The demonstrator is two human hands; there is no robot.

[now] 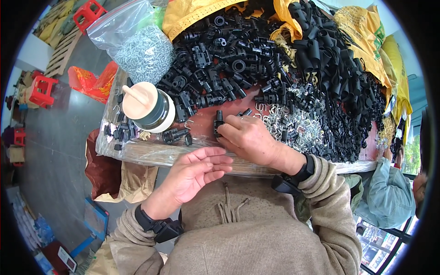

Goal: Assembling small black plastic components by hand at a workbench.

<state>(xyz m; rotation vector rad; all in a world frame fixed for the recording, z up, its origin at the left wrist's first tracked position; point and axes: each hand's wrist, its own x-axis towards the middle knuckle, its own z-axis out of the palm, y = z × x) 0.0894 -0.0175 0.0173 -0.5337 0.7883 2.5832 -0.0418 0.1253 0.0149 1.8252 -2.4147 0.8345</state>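
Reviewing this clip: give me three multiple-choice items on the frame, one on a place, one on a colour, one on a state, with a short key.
1. Where is the cream-lidded jar?
A. on the person's left of the table
B. at the right edge
C. on the floor

2. What colour is the heap of plastic fittings?
A. white
B. black
C. red

3. How is the left hand?
A. gripping a fitting
B. open, palm up, empty
C. inside the bag

Key: A, the jar stands left of the right hand; B, the fittings are black; B, the fingers are spread and hold nothing.

clear zip bag [133, 39], yellow sacks [366, 36]
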